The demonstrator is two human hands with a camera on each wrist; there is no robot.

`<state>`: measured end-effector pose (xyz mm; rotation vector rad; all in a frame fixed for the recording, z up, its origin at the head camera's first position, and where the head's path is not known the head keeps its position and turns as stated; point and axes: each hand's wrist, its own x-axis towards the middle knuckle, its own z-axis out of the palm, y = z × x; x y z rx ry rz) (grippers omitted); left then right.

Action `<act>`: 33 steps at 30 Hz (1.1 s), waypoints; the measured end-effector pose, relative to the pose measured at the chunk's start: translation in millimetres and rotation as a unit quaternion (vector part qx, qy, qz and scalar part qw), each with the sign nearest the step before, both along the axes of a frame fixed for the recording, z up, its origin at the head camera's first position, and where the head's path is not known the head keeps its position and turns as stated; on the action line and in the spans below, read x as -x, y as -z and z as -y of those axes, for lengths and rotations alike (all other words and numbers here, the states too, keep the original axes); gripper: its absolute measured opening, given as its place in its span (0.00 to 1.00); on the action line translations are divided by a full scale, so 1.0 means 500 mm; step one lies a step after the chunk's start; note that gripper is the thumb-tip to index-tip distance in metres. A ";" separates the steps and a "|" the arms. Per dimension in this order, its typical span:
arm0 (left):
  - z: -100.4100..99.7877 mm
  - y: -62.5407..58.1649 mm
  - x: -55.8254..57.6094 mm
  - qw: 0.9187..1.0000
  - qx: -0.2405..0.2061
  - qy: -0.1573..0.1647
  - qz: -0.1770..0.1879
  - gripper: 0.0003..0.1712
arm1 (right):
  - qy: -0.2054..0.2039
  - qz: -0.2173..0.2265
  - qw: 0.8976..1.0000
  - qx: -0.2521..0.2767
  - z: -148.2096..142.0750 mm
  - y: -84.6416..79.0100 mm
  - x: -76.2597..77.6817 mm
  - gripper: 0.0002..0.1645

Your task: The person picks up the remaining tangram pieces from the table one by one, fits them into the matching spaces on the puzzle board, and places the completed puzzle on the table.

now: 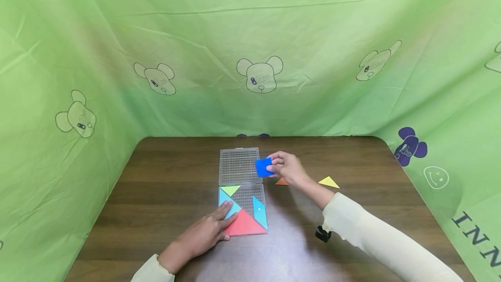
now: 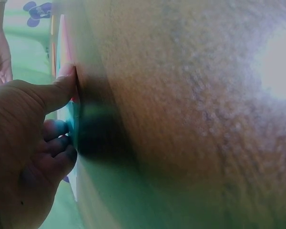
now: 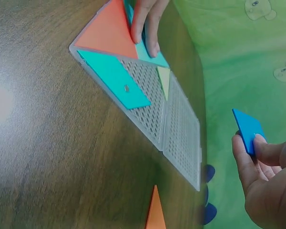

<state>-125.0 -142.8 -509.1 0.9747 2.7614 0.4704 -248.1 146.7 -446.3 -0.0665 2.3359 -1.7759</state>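
My right hand point(image 1: 288, 168) pinches a blue square tile point(image 1: 263, 167) between thumb and fingers, held above the table beside the hinged clear case's perforated far half point(image 1: 239, 166). In the right wrist view the blue square point(image 3: 248, 129) is tilted. My left hand point(image 1: 207, 229) rests on the near half, its straight fingers touching a large light-blue triangle point(image 1: 227, 199) and a large red triangle point(image 1: 246, 225). Its thumb lies by the case's near left corner. A small light-green triangle point(image 1: 231, 189) and a turquoise parallelogram point(image 1: 259, 213) also lie in the near half.
An orange triangle point(image 1: 282, 182) lies on the wooden table right of the case, partly hidden by my right hand. Farther right is a yellow triangle point(image 1: 329, 182). A small black object point(image 1: 322, 233) shows under my right sleeve. Green printed cloth point(image 1: 258, 21) surrounds the table.
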 end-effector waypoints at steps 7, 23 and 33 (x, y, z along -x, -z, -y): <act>-0.002 0.004 -0.001 1.000 0.008 -0.006 0.011 0.37 | -0.005 -0.009 1.000 -0.026 0.016 0.010 -0.004 0.17; 0.000 0.007 0.003 1.000 0.001 0.002 0.003 0.36 | -0.021 0.011 1.000 0.005 0.070 0.031 -0.009 0.18; -0.002 0.004 0.006 1.000 0.012 -0.008 0.028 0.37 | -0.044 0.005 0.998 -0.032 0.097 0.050 -0.020 0.16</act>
